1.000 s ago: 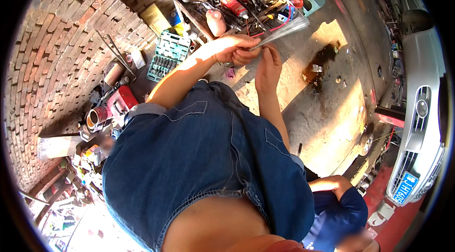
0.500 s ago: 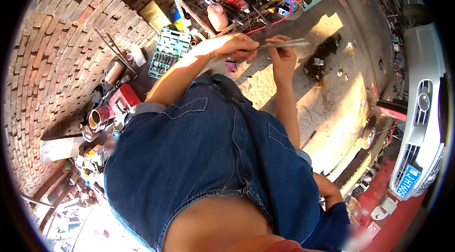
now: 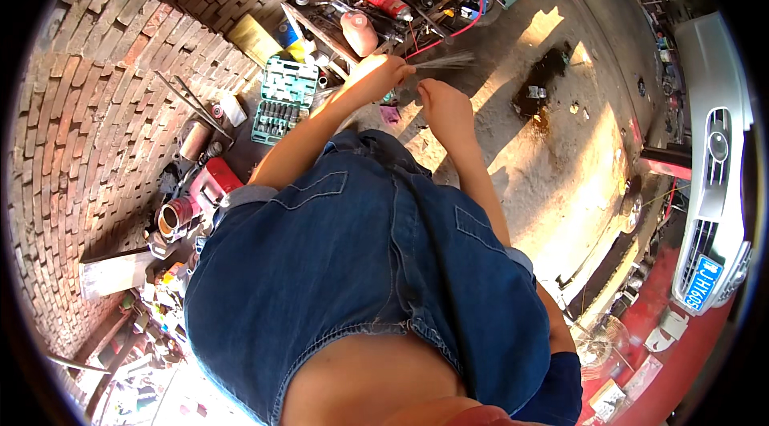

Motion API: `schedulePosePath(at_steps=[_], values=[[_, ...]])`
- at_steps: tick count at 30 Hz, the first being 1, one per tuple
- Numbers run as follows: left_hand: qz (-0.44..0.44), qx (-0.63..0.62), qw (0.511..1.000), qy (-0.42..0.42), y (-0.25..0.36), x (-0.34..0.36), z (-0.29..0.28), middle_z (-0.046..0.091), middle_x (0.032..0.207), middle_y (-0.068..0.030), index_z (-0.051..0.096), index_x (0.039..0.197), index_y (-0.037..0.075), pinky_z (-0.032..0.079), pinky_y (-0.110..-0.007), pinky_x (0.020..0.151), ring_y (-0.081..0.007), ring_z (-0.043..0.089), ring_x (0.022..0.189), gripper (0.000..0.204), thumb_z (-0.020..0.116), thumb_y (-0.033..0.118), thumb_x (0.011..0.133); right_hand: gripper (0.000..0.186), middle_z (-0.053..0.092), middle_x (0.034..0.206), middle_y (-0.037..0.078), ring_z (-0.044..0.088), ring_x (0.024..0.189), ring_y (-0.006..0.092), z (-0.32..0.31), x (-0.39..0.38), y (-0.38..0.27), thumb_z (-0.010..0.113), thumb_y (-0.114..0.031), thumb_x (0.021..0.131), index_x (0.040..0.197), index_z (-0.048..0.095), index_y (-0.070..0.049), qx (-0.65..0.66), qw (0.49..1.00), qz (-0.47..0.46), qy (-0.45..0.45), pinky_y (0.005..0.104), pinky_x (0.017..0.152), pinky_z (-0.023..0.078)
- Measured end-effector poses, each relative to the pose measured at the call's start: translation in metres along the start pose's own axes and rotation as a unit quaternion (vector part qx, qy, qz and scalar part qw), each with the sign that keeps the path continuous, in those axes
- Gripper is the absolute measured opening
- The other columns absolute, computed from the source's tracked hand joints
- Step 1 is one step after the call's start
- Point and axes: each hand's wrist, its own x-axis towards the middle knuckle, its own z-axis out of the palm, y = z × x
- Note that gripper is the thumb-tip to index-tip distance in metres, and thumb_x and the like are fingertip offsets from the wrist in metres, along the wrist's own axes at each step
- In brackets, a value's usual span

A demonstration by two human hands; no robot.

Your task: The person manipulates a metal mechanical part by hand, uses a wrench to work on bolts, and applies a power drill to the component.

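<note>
A bundle of thin, pale grey strands (image 3: 448,61) juts out to the right from my left hand (image 3: 380,78), its far ends fanned apart. The fingers of that hand are closed around the bundle's left end. Just right of it and a little nearer to me, my right hand (image 3: 442,108) is curled, thumb and fingers drawn together, apart from the strands. Whatever it may pinch is too small or hidden to name. Under the hands, a small pink scrap (image 3: 390,114) lies on the floor.
An open green socket case (image 3: 282,98) lies left of my hands. Beyond them, a wooden tray (image 3: 324,32) is crowded with tools, a red can and bottles. A brick wall (image 3: 120,106) rises at left; a silver car (image 3: 709,90) stands at right. Another person's dark sleeve (image 3: 558,386) shows below.
My right hand has come off the strands and moved left and nearer to me. The strands now spread wider. My left hand has shifted slightly left with them.
</note>
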Motion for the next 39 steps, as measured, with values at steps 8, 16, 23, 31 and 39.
schedulePosePath(at_steps=[8, 16, 23, 31, 39], values=[[0.013, 0.122, 0.99, -0.069, 0.002, -0.005, 0.011, 0.065, 0.087, -0.0162, 0.063, 0.101, 0.007, 0.047, -0.045, 0.071, -0.0347, 0.063, 0.083, 0.025, 0.05, 0.027, 0.093, 0.011, 0.062, 0.084, 0.01, 0.063, 0.079, 0.0314, -0.025, 0.01, 0.008, 0.05, -0.012, 0.085, 0.086, 0.06, -0.007, -0.105, 0.985, -0.11, -0.085, 0.0415, 0.063, 0.049], [0.162, -0.079, 0.941, -0.286, 0.025, -0.007, -0.022, 0.064, 0.089, -0.0133, 0.062, 0.1, 0.004, 0.045, -0.04, 0.074, -0.0304, 0.061, 0.084, 0.026, 0.047, 0.026, 0.096, 0.012, 0.065, 0.087, 0.006, 0.064, 0.078, 0.022, -0.07, 0.032, 0.029, 0.06, -0.009, 0.088, 0.097, 0.065, -0.004, 0.151, 0.962, -0.113, -0.198, 0.0298, 0.069, 0.052], [0.193, -0.259, 0.896, -0.304, 0.055, -0.02, -0.034, 0.046, 0.069, -0.0005, 0.062, 0.092, 0.004, 0.039, -0.026, 0.06, -0.0094, 0.045, 0.065, 0.028, 0.045, 0.025, 0.099, 0.019, 0.067, 0.085, 0.006, 0.063, 0.072, 0.0106, -0.088, 0.048, 0.044, 0.055, -0.012, 0.095, 0.099, 0.066, 0.003, 0.438, 0.827, -0.004, -0.352, 0.0244, 0.066, 0.052], [-0.081, -0.413, 0.904, -0.071, 0.038, -0.004, -0.015, 0.048, 0.065, 0.0036, 0.062, 0.116, 0.003, 0.034, -0.023, 0.052, -0.005, 0.042, 0.059, 0.027, 0.055, 0.019, 0.095, 0.012, 0.066, 0.085, 0.009, 0.063, 0.068, 0.012, -0.003, 0.018, 0.037, 0.053, -0.004, 0.093, 0.102, 0.057, 0.003, 0.452, 0.883, 0.097, 0.079, 0.0237, 0.063, 0.051], [-0.004, -0.41, 0.912, -0.021, 0.047, 0.001, 0.004, 0.051, 0.069, 0.004, 0.059, 0.124, 0.003, 0.04, -0.021, 0.057, -0.0047, 0.045, 0.063, 0.031, 0.054, 0.01, 0.094, 0.007, 0.063, 0.075, 0.006, 0.055, 0.058, 0.0063, 0.02, 0.011, 0.016, 0.051, -0.003, 0.093, 0.096, 0.056, 0.0, 0.485, 0.863, 0.135, 0.043, 0.0195, 0.054, 0.044]])
